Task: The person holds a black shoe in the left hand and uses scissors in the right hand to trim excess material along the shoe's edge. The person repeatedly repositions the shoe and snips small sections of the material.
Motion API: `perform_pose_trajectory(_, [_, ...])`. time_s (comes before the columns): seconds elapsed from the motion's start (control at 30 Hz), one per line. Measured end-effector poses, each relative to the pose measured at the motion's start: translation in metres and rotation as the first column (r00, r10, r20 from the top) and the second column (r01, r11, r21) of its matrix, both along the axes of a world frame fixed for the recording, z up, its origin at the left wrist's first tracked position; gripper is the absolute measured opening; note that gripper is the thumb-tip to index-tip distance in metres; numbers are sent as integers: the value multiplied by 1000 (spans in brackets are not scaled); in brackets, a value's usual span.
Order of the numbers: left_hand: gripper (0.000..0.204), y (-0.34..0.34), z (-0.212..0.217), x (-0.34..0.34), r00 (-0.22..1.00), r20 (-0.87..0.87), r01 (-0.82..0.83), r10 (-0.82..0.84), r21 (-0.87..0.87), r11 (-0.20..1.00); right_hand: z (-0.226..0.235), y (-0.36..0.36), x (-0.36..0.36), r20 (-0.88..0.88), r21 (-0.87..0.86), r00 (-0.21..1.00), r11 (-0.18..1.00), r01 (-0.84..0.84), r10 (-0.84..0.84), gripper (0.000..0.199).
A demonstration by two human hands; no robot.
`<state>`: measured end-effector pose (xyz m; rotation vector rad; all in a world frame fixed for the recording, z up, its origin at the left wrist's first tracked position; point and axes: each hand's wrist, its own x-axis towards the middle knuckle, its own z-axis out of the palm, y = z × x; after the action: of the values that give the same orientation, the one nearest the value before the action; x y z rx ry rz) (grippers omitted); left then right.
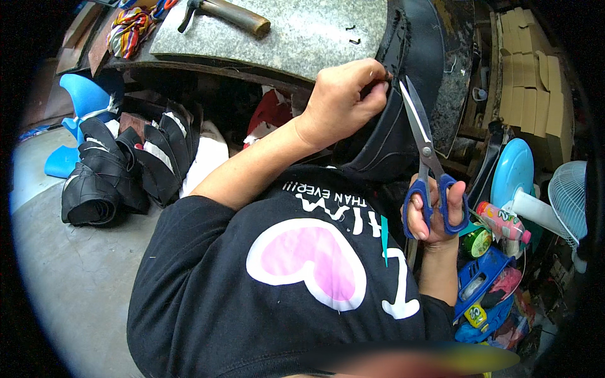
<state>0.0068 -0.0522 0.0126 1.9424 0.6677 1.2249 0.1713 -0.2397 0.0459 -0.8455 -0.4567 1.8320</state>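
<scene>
A long, curved piece of black leather-like material [421,57] hangs over the front edge of the worktable, and its lower part rests against my lap. My left hand [353,94] is closed in a pinch at the left edge of this piece; the exact bit between the fingertips is too small to see. My right hand [421,217] holds a pair of scissors [423,135] by their dark blue handles, with fingers through the loops. Pointing upward, the blades are slightly parted, and their tips lie over the black piece close to my left fingertips.
On the worktable [315,38] lie a wooden-handled hammer [236,17], a striped cloth [131,31] and small black scraps. Bundled black pieces [94,189] and a blue plastic stool [85,97] stand at left. To the right are cardboard boxes [529,88], a fan [567,195] and a blue basket [479,277].
</scene>
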Motion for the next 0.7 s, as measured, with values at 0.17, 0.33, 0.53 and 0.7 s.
perform_pose_trajectory(0.17, [12, 2, -2, -2, 1000, -26, 6, -6, -1, 1000, 0, 1, 1, -114, 19, 993, 1000, -22, 24, 68])
perform_pose_trajectory(0.33, [13, 5, -4, -4, 999, -40, 36, -35, 27, 999, -1, 4, 4, -30, -3, 999, 1000, -17, 17, 67])
perform_pose_trajectory(0.53, [13, 4, -2, -4, 992, -69, 112, -110, 27, 993, -13, 10, -2, -47, 17, 999, 1000, 11, -10, 70])
perform_pose_trajectory(0.7, [12, -5, -3, 3, 998, -5, 54, -55, -74, 996, -13, 7, -4, 223, 48, 974, 998, 32, -41, 74])
